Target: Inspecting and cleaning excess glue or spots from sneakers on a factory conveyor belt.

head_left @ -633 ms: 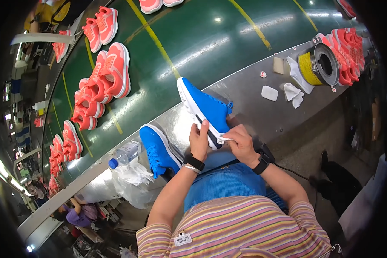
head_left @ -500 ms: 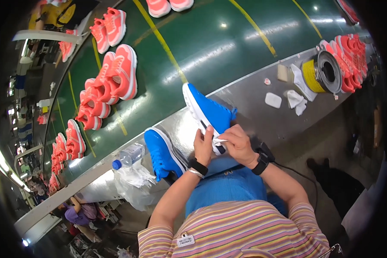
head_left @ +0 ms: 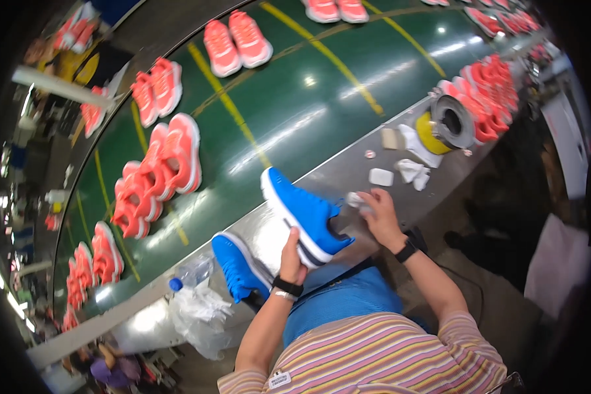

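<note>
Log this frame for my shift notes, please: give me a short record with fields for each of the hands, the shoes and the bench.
left hand: grips the heel end of a blue shoe, sole side toward the belt
right hand: holds a small white pad beside that shoe
second blue shoe: lies on the metal bench
belt: green conveyor carrying coral shoes
bench items: yellow roll, white scraps, clear plastic bottle
</note>
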Tool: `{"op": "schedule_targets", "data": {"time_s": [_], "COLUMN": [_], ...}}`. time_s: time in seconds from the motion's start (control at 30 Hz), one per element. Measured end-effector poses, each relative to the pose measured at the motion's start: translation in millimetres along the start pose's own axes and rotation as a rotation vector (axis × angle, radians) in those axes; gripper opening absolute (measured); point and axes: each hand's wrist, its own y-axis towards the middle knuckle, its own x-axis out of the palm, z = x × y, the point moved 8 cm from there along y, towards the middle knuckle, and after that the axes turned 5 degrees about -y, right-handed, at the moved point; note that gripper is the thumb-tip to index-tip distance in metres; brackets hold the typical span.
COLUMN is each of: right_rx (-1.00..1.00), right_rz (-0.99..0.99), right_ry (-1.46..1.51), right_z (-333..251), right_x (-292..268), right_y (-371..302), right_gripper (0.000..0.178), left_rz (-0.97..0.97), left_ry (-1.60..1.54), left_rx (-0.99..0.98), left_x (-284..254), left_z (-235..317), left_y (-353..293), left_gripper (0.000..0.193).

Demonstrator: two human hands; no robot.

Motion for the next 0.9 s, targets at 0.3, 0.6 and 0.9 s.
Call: {"op": "schedule_targets", "data": {"time_s": [0.3,0.6,0.9], "right_rx": [0.716,0.741,0.631], "right_rz": [-0.911,-0.695,-0.668], "right_ry": [1.334,1.302,1.055], "right_z": [-65.6,-75.0,-72.2], "right_x": [85.8,102.9,107.2], "right_y": [-60.2,-67.4,-73.6], "right_gripper": [0.058,0.06,0.059], "left_rz": [-0.165,0.097,0.409], "left_ry": [-0.359,0.572,0.706], "left_rx": [-0.22,0.355,0.523], "left_x": [-7.3,-32.9,-186.1], "left_z": [-36.8,46.0,88.1], "left_y": [-18.7,-106.6,-151.2], "left_gripper": [0.051,0.053,0.057]}}
